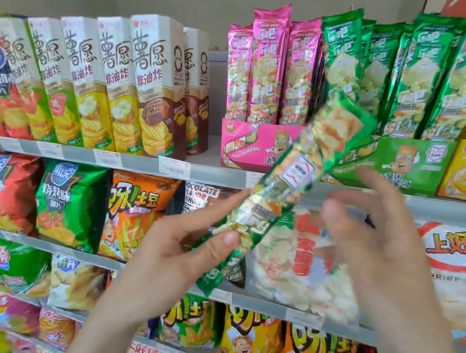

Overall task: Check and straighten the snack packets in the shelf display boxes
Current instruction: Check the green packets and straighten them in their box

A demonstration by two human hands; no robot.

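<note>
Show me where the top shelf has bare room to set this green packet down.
One free strip: the bare top shelf between the brown chip carton and the pink display box. The green display box looks packed with upright packets, and the lower shelves sit bag against bag.

Tall chip cartons (137,82) line the upper shelf (135,162), and bagged snacks (69,204) fill the rows below.
</note>
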